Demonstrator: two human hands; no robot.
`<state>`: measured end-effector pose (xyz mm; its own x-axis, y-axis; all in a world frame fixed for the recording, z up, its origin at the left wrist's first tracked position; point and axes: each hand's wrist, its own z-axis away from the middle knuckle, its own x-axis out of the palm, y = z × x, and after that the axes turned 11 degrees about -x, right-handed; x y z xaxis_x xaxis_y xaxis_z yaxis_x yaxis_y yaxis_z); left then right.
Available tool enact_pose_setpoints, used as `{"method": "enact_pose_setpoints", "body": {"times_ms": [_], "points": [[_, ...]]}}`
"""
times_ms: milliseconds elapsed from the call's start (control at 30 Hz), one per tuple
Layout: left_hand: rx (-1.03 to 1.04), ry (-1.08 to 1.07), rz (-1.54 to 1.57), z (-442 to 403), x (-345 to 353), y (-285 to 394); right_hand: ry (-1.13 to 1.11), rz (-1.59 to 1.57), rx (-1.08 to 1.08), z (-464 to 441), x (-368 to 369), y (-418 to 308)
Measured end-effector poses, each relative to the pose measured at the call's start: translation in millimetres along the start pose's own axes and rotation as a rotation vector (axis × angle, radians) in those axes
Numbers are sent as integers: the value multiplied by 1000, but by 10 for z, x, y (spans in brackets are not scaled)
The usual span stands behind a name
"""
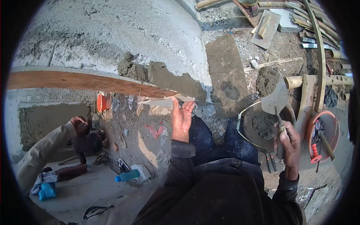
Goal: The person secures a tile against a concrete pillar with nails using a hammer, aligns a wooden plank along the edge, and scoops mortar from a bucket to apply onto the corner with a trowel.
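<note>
My right hand [288,141] is closed round the handle of a trowel [275,100]. A lump of wet mortar [267,80] lies at the far end of its blade, which is over a round basin [258,125] with more mortar inside. My left hand [182,117], palm turned up, has its fingertips and thumb at the lower edge of a long wooden board [93,83], near its right end. The board runs along the edge of a grey concrete surface [123,33]. Fresh mortar [172,79] is spread along that edge, with a rough heap to its left.
At the left, another person's hand and sleeve [48,150] reach in. An orange tub [324,131] with tools stands at the right, by bamboo poles [318,80]. A blue bottle [128,176] and an orange container [104,102] are on the left. Rubble covers the ground.
</note>
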<state>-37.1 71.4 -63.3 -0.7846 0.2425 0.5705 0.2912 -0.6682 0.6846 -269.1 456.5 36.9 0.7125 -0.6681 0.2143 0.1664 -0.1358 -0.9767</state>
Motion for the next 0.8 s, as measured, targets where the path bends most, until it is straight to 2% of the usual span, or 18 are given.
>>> {"method": "enact_pose_setpoints", "body": {"times_ms": [67, 100, 167, 300, 367, 467, 500, 600, 667, 700, 767, 800], "points": [[8, 13, 1, -13, -20, -6, 124, 5, -186, -144, 148, -109], [-5, 36, 6, -29, -30, -17, 118, 3, -202, -224, 280, -163], [2, 36, 5, -53, -53, -22, 419, 29, -443, -383, 661, -261], [3, 84, -14, -19, 80, -22, 627, -34, -621, -790, 1622, -133], [-9, 128, -10, 39, 156, -26, 439, 353, -725, -899, 2005, 45], [-157, -99, 82, 250, 297, 79, -112, 161, -685, -603, 2208, 35], [-65, 15, -30, 230, 317, 70, -36, 127, -826, -471, 2271, 48], [-218, -27, 106, -155, -160, -48, 30, 174, -752, -440, 2125, 29], [-21, 70, 26, -36, 118, -37, -43, -104, -228, -702, 1978, 69], [-22, 65, 29, -16, 130, -31, -41, -100, -232, -778, 1935, 32], [-6, 55, -11, -10, 153, -10, -344, -259, -94, -921, 1889, -62], [-7, 53, -8, -59, 109, -17, -362, -294, -60, -973, 1979, -58]]}}
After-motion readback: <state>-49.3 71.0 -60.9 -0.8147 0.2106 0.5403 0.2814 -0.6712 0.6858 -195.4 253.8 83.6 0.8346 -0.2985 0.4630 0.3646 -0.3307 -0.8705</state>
